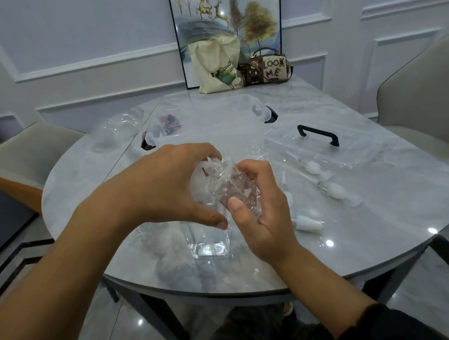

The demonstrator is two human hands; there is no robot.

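The small clear bottle looks light and rigid, probably hard plastic or thin glass. Its glossy wall would be slick under dry skin, so it wants a firm wrap round the body rather than a fingertip pinch. The right hand has that wrap: the fingers curl behind the body and the thumb presses flat on the near face, holding the bottle tilted above the table. The left hand closes its fingertips round the far end, where the threaded neck sticks out beyond the right-hand grip. Whether a cap or a scrap of clear film also sits under those fingers cannot be told. The neck is the narrow, weaker part, so any twisting there should likely be gentle and braced by the hand on the body. The bottle is transparent, with squarish shoulders and a ridged mouth, and reddish-brown tints show through its wall. Just below both hands a larger clear bottle stands upright on the table, and white-bulbed droppers lie beyond the right hand.
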